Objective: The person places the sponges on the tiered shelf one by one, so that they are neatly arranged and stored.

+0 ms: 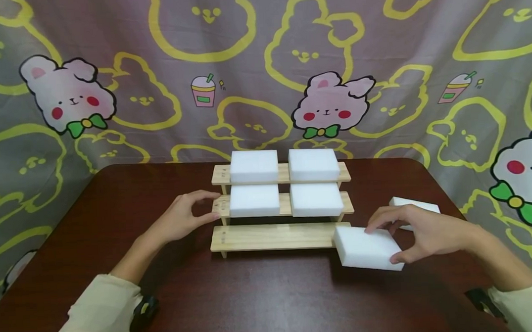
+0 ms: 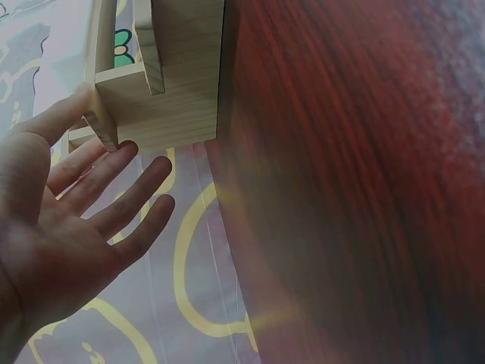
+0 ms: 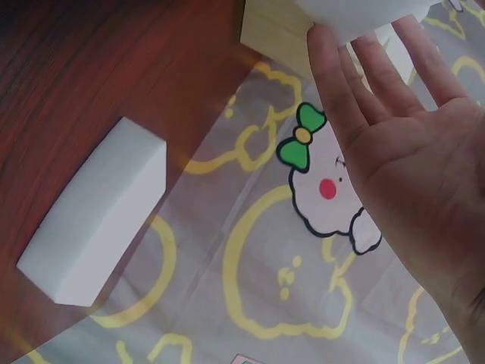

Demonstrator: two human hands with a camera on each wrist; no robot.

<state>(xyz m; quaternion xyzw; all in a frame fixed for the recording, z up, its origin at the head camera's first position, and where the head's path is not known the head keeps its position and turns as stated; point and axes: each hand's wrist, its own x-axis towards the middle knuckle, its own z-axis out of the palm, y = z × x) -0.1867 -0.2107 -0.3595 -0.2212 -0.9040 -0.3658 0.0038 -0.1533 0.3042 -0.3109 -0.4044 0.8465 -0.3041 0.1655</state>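
A three-tier wooden rack [image 1: 273, 236] stands on the table. My left hand [image 1: 185, 216] holds the left end of its middle tier, thumb at the front edge and a finger at the back; the other fingers spread loosely in the left wrist view. My right hand [image 1: 434, 230] pinches a white foam block [image 1: 367, 248] between thumb and fingers. That block is slightly tilted, overlapping the right end of the lowest tier in the head view. White foam blocks [image 1: 254, 166] sit in pairs on the top and middle tiers. The lowest tier's board is bare.
Another white foam block [image 3: 98, 212] lies on the table behind my right hand, partly hidden by it in the head view. The dark wooden table [image 1: 263, 300] extends around the rack. A patterned curtain [image 1: 261, 62] hangs right behind the table.
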